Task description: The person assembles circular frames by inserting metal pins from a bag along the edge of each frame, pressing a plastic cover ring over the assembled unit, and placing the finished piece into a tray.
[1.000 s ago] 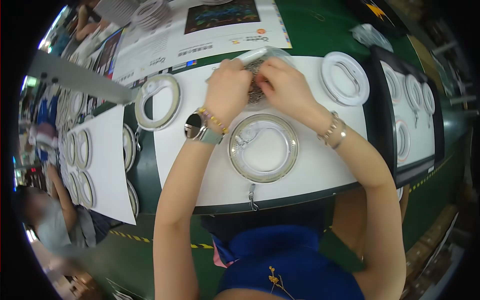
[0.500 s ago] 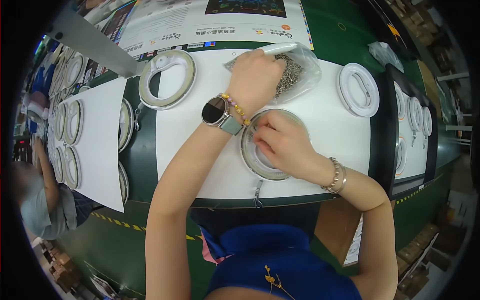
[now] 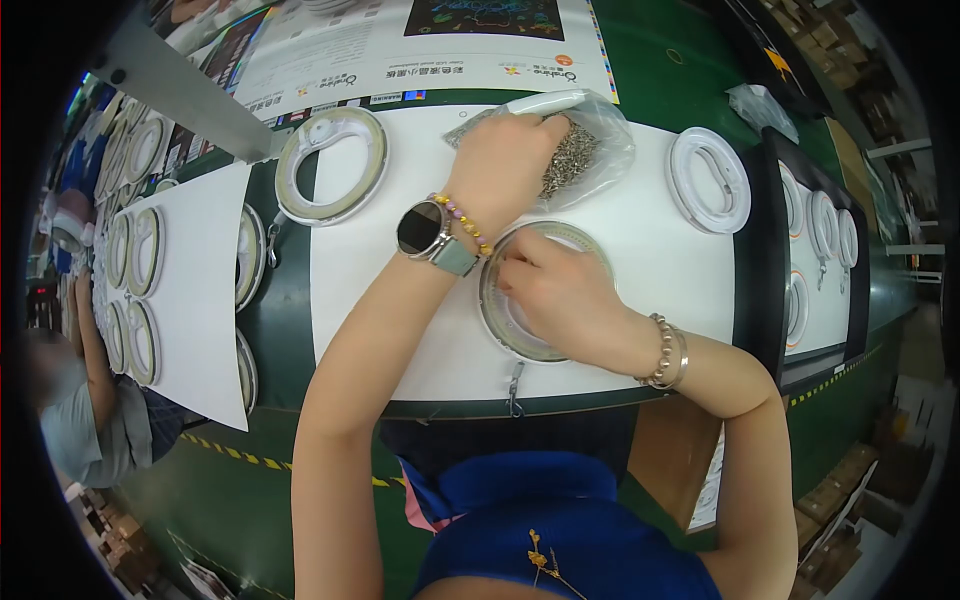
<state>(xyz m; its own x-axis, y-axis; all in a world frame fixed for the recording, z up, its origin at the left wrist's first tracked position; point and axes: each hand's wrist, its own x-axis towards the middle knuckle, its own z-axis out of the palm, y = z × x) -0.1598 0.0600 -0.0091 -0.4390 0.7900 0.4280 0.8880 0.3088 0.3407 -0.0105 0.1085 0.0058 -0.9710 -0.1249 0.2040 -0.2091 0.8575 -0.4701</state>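
My left hand (image 3: 508,165) is over the mouth of a clear plastic bag (image 3: 612,130) filled with small metal screws (image 3: 572,163). Its fingertips are hidden by the back of the hand and the bag. My right hand (image 3: 570,300) is above a white ring-shaped housing (image 3: 497,318), its fingers curled into a pinch at the ring's inner left side. Whatever sits between those fingertips is too small to see. A short cable with a connector (image 3: 515,385) hangs from the housing toward the table's front edge.
Another ring housing (image 3: 375,185) rests at the back left, and a white ring part (image 3: 735,190) at the right. A metal post (image 3: 190,85) rises at the left. Black-framed trays with rings (image 3: 822,225) stand right. A co-worker (image 3: 85,400) sits at far left.
My right hand has shifted slightly left over the ring, fingers still pinched. My left hand stays at the bag with little change. The whole view has tilted a little.
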